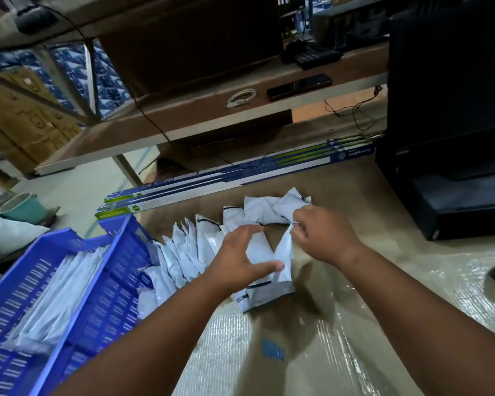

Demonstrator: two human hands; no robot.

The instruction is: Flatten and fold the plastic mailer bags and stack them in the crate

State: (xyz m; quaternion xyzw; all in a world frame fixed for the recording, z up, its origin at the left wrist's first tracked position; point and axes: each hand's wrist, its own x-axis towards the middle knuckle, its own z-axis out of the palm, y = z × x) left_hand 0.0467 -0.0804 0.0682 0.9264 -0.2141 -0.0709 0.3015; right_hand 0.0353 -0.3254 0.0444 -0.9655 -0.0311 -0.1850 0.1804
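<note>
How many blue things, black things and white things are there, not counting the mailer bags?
Blue: 1, the crate
Black: 2, the phone and the keyboard
White: 1, the coiled cable
Total: 4

A row of white plastic mailer bags (189,250) lies overlapping just right of the blue crate (117,270). One bag (282,252) stands lifted at the row's right end. Folded bags (57,292) lie stacked inside the crate.
</note>
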